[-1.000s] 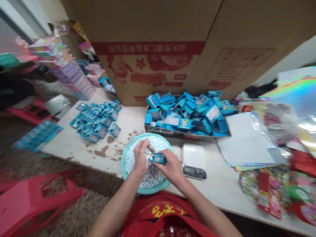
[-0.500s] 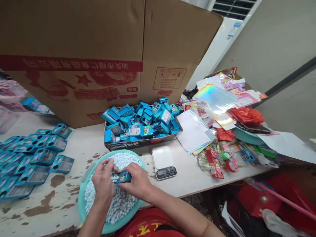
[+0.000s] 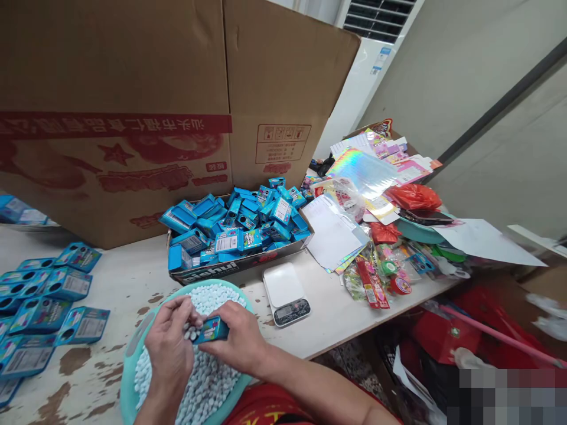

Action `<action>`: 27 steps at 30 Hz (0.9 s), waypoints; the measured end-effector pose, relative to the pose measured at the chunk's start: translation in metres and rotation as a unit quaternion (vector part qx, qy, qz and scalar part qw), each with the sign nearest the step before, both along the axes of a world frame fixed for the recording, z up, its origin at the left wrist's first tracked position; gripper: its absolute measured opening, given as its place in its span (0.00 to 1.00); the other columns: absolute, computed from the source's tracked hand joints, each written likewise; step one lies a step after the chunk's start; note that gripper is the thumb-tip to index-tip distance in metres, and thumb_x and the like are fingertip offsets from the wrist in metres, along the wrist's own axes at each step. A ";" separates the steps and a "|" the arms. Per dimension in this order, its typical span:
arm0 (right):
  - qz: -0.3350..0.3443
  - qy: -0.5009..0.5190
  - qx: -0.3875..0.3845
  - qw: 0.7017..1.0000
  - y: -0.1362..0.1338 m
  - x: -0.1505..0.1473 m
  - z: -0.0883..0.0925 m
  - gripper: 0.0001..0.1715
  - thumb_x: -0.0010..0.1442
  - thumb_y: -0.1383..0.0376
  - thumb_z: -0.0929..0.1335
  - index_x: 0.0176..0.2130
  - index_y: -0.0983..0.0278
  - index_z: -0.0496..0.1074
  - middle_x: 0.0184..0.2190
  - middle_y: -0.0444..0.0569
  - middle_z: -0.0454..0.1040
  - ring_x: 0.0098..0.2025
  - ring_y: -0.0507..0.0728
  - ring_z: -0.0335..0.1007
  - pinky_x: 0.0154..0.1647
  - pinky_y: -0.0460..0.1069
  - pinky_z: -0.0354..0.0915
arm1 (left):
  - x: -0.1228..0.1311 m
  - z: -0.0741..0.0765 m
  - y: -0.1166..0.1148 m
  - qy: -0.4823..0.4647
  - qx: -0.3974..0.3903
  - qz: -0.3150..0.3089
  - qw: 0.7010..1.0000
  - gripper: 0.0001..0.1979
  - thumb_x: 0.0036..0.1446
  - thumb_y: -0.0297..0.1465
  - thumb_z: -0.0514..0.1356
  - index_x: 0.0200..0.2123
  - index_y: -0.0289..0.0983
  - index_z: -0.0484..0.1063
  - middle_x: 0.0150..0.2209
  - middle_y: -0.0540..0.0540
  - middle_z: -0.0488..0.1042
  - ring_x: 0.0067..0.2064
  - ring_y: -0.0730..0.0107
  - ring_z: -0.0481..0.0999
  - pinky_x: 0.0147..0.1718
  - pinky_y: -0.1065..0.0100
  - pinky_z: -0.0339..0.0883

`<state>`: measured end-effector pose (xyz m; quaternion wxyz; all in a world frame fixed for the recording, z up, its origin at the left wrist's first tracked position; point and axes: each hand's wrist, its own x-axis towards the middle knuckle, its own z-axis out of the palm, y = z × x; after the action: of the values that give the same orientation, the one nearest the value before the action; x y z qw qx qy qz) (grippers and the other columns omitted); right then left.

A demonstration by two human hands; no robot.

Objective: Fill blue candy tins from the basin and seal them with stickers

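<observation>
My right hand (image 3: 239,337) grips a small blue printed box (image 3: 211,330) above a turquoise basin (image 3: 128,360). Heaped in the basin are small pale-blue candy pellets (image 3: 212,383). Curled against the box's left end is my left hand (image 3: 170,333), with several pellets (image 3: 192,332) between its fingers and the box. Behind the basin, a shallow carton (image 3: 239,268) holds many blue boxes (image 3: 230,239) lying jumbled. More blue boxes (image 3: 39,313) stand in rows on the left of the table, round dark holes showing on them.
A white digital scale (image 3: 286,289) lies right of the basin. Farther right are paper sheets (image 3: 334,230), candy packets (image 3: 372,283) and a red plastic bag (image 3: 414,196). A large cardboard box (image 3: 177,71) rises at the back. The table's front edge (image 3: 345,336) runs beside my right forearm.
The view has swung right, so the scene sits farther left. Both hands remain together over the basin, the blue box still in my right hand and pellets in my left.
</observation>
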<state>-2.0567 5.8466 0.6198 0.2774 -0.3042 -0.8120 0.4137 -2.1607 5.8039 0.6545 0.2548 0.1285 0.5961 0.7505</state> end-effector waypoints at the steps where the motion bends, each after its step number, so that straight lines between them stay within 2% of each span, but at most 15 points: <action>1: 0.001 0.003 -0.002 1.000 0.000 0.000 0.000 0.23 0.41 0.59 0.77 0.39 0.59 0.72 0.35 0.43 0.74 0.41 0.56 0.69 0.41 0.48 0.63 | 0.000 0.000 0.000 0.009 -0.003 0.005 1.000 0.12 0.41 0.33 0.66 0.29 0.36 0.69 0.19 0.54 0.67 0.21 0.75 0.67 0.22 0.72 0.63; 5: 0.005 0.018 -0.007 1.000 -0.002 -0.002 -0.001 0.25 0.41 0.59 0.77 0.40 0.59 0.72 0.35 0.44 0.74 0.40 0.56 0.69 0.41 0.48 0.63 | 0.005 0.004 -0.003 0.034 -0.017 0.001 0.999 0.13 0.42 0.35 0.66 0.31 0.35 0.71 0.23 0.52 0.70 0.25 0.74 0.69 0.26 0.71 0.66; 8: 0.010 0.040 -0.022 0.999 -0.002 -0.001 -0.002 0.25 0.41 0.57 0.77 0.39 0.60 0.73 0.35 0.44 0.74 0.40 0.55 0.69 0.40 0.48 0.64 | 0.004 0.009 -0.006 0.033 -0.007 -0.037 0.999 0.12 0.44 0.36 0.65 0.31 0.36 0.70 0.21 0.52 0.69 0.24 0.73 0.68 0.24 0.71 0.65; 10: 0.017 0.067 -0.040 0.997 -0.002 0.005 -0.002 0.24 0.42 0.54 0.77 0.39 0.60 0.73 0.34 0.45 0.74 0.39 0.55 0.69 0.40 0.48 0.64 | -0.004 0.007 -0.008 0.031 0.003 -0.035 0.999 0.12 0.44 0.36 0.64 0.29 0.36 0.69 0.20 0.52 0.67 0.24 0.73 0.67 0.23 0.71 0.63; 12: 0.023 0.108 -0.060 0.992 0.000 0.015 0.000 0.26 0.42 0.51 0.76 0.38 0.60 0.74 0.35 0.46 0.74 0.39 0.55 0.70 0.41 0.48 0.64 | -0.019 -0.005 -0.009 0.048 -0.014 0.010 0.999 0.12 0.44 0.38 0.64 0.29 0.37 0.68 0.20 0.53 0.66 0.24 0.72 0.67 0.23 0.70 0.63; 14: 0.030 0.148 -0.080 0.985 0.001 0.027 0.000 0.27 0.41 0.49 0.75 0.39 0.60 0.74 0.35 0.46 0.75 0.40 0.55 0.70 0.42 0.48 0.65 | -0.036 -0.029 -0.010 0.112 -0.100 0.047 0.988 0.13 0.45 0.41 0.61 0.29 0.37 0.69 0.23 0.51 0.68 0.26 0.68 0.69 0.28 0.66 0.67; 15: 0.034 0.161 -0.087 0.982 0.001 0.033 -0.002 0.27 0.41 0.48 0.75 0.39 0.60 0.74 0.36 0.46 0.75 0.40 0.55 0.70 0.43 0.48 0.65 | -0.044 -0.044 -0.011 0.163 -0.168 0.036 0.972 0.14 0.47 0.43 0.59 0.30 0.37 0.70 0.26 0.48 0.71 0.30 0.65 0.71 0.32 0.62 0.68; 17: 0.038 0.163 -0.092 0.982 0.001 0.042 -0.006 0.28 0.41 0.48 0.75 0.39 0.60 0.74 0.35 0.47 0.75 0.39 0.55 0.70 0.43 0.48 0.65 | -0.055 -0.075 -0.012 0.283 -0.285 -0.051 0.914 0.17 0.51 0.44 0.55 0.35 0.38 0.72 0.37 0.43 0.75 0.41 0.57 0.73 0.43 0.55 0.66; 19: 0.034 0.145 -0.089 0.985 0.001 0.046 -0.013 0.28 0.41 0.47 0.75 0.38 0.60 0.75 0.34 0.47 0.75 0.39 0.56 0.70 0.42 0.49 0.66 | -0.059 -0.099 -0.014 0.395 -0.329 -0.155 0.843 0.18 0.54 0.44 0.52 0.40 0.39 0.72 0.46 0.42 0.73 0.50 0.54 0.69 0.51 0.53 0.61; 20: 0.029 0.134 -0.088 0.987 0.001 0.047 -0.016 0.28 0.41 0.47 0.75 0.38 0.60 0.75 0.34 0.47 0.75 0.39 0.56 0.70 0.42 0.49 0.66 | -0.059 -0.106 -0.015 0.448 -0.332 -0.198 0.806 0.18 0.55 0.42 0.51 0.41 0.39 0.72 0.48 0.41 0.72 0.53 0.54 0.67 0.53 0.53 0.58; 22: 0.020 0.118 -0.086 0.989 0.000 0.048 -0.021 0.28 0.41 0.47 0.75 0.39 0.60 0.74 0.35 0.47 0.75 0.39 0.56 0.70 0.42 0.49 0.65 | -0.055 -0.110 -0.017 0.543 -0.334 -0.265 0.723 0.16 0.56 0.37 0.49 0.41 0.40 0.73 0.49 0.42 0.71 0.54 0.53 0.65 0.53 0.52 0.57; 24: 0.009 0.110 -0.088 0.990 0.000 0.047 -0.024 0.27 0.42 0.49 0.75 0.39 0.60 0.74 0.35 0.47 0.74 0.39 0.56 0.70 0.41 0.49 0.65 | -0.048 -0.104 -0.019 0.602 -0.368 -0.290 0.647 0.16 0.57 0.34 0.47 0.42 0.41 0.73 0.49 0.41 0.70 0.53 0.52 0.64 0.48 0.53 0.59; 25: 0.004 0.108 -0.090 0.990 0.000 0.046 -0.024 0.27 0.42 0.50 0.75 0.39 0.60 0.74 0.35 0.47 0.74 0.39 0.56 0.70 0.41 0.48 0.65 | -0.044 -0.100 -0.019 0.613 -0.399 -0.283 0.621 0.16 0.58 0.33 0.47 0.43 0.41 0.72 0.49 0.40 0.70 0.51 0.51 0.65 0.45 0.54 0.61; 27: -0.008 0.104 -0.102 0.989 0.002 0.044 -0.025 0.25 0.41 0.53 0.77 0.38 0.61 0.74 0.34 0.46 0.74 0.38 0.55 0.70 0.40 0.48 0.65 | -0.035 -0.091 -0.019 0.609 -0.466 -0.253 0.590 0.17 0.59 0.36 0.46 0.44 0.38 0.70 0.45 0.39 0.70 0.47 0.52 0.67 0.39 0.58 0.62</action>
<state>-2.0123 5.8484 0.5945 0.3307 -0.2926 -0.7301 0.5215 -2.1961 5.7846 0.5637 0.0365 0.5651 0.8240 0.0220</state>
